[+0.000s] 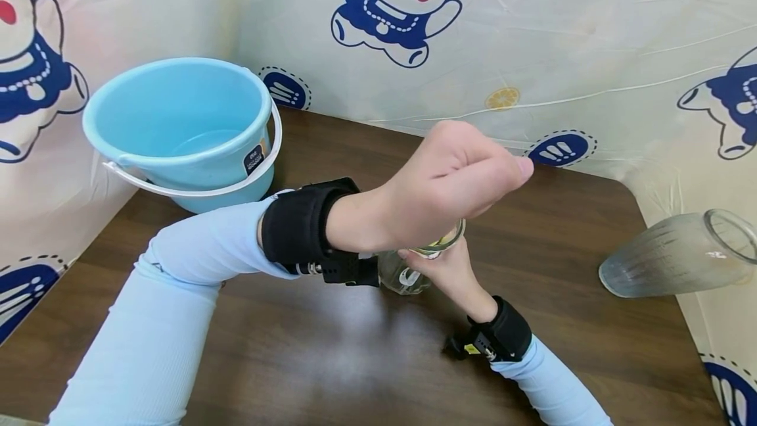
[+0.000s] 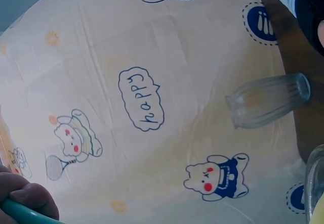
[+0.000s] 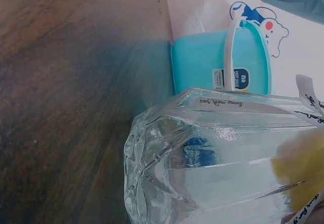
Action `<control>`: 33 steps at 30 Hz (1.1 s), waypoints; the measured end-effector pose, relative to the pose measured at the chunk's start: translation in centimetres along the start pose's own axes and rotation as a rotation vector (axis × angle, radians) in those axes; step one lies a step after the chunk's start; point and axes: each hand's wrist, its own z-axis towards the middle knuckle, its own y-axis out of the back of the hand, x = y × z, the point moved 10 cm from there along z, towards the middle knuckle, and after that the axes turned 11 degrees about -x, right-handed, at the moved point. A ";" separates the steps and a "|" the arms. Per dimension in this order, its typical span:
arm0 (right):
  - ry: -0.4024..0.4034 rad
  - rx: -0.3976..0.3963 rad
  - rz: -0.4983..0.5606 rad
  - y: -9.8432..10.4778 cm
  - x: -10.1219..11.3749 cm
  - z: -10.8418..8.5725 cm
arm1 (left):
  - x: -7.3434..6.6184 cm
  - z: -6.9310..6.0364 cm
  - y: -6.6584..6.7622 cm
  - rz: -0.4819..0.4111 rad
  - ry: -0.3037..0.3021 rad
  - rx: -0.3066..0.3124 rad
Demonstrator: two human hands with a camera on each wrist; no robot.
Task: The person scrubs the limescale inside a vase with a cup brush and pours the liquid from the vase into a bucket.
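A clear glass vase (image 1: 402, 276) stands on the wooden table, and my right hand (image 1: 451, 275) grips its upper part. In the right wrist view the vase (image 3: 238, 138) shows its thick faceted base, a printed ribbon and a yellow thing (image 3: 304, 166) inside. My left hand (image 1: 432, 192) is curled above the vase mouth, which it partly hides. In the left wrist view the left fingers (image 2: 30, 197) hold a teal stick-like handle (image 2: 29, 214). The vase's rim (image 2: 310, 178) shows at the lower right edge there. What joins the handle to the yellow thing is hidden.
A light blue bucket (image 1: 177, 110) with a white handle stands at the back left of the table (image 1: 343, 360). A second, ribbed glass vase (image 1: 668, 258) is at the right edge. A patterned cloth (image 1: 532, 31) hangs behind and at both sides.
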 end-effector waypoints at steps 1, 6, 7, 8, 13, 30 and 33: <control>-0.003 0.002 -0.001 0.0 0.0 0.0 | -1.5 0.0 -0.3 0.020 -0.008 -0.002; 0.006 0.009 -0.012 0.0 0.1 0.0 | -6.5 0.1 -0.8 0.112 0.035 -0.042; 0.015 0.008 -0.017 0.0 0.1 0.0 | -6.6 0.0 -0.8 0.134 0.058 -0.045; 0.023 0.009 -0.018 0.0 0.2 0.0 | -6.5 -0.1 -0.7 0.157 0.087 -0.046; 0.057 0.005 -0.035 0.1 0.4 0.0 | -4.4 -0.9 -0.3 0.232 0.192 -0.044; 0.084 0.008 -0.016 0.0 0.7 0.2 | -3.1 -1.7 1.2 0.173 0.199 -0.083; 0.084 0.015 -0.006 0.0 0.7 0.2 | -4.1 -1.0 1.2 0.101 0.170 -0.087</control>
